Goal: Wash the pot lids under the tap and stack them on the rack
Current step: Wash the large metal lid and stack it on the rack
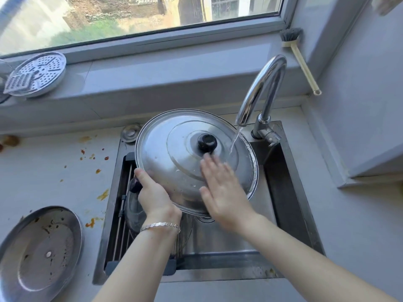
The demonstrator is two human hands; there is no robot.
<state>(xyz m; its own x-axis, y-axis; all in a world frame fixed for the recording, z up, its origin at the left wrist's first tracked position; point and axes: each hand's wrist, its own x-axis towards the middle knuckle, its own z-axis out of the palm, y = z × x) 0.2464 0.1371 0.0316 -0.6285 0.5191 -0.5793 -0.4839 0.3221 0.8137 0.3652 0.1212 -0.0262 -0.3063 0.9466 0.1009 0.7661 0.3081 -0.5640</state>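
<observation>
A steel pot lid (pixel 174 149) tilted over the sink (pixel 290 192), water from the tap (pixel 261 88) striking it just beyond the flat, slightly spread fingers of the right hand (pixel 222 192). The left hand (pixel 152 192) pinched its rim between thumb and fingers; beneath them a glass lid (pixel 134 214) lay on the rack (pixel 118 232).

Bright daylight enters through the window (pixel 130 16). Glare marks the steel lid (pixel 174 153) and tap (pixel 253 94). The right hand (pixel 224 192) is motion-blurred. Wide-angle distortion bends the frame edges.
</observation>
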